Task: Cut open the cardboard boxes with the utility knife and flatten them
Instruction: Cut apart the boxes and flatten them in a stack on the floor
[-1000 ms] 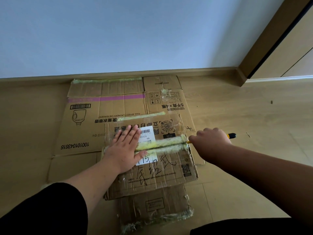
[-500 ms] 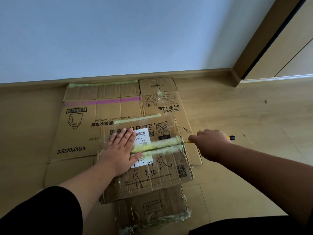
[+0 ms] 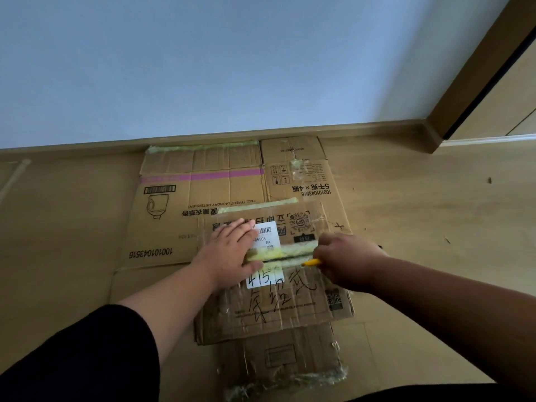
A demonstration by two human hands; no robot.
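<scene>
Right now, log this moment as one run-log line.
stage: cutting taped seam | left hand: flat on top box | right hand: grips utility knife, tip at tape | below: flattened box on floor

The right hand (image 3: 346, 264) has slid the knife (image 3: 311, 262) leftward along the yellow tape (image 3: 290, 252), from the box's (image 3: 278, 303) right edge inward. Only its yellow tip shows now.

We see a brown cardboard box (image 3: 275, 274) lying flat on the floor, its centre seam sealed with yellowish tape (image 3: 293, 252) and a white label (image 3: 265, 256) across it. The yellow utility knife (image 3: 311, 262) lies at that seam. A larger flattened box (image 3: 203, 204) lies beneath.
</scene>
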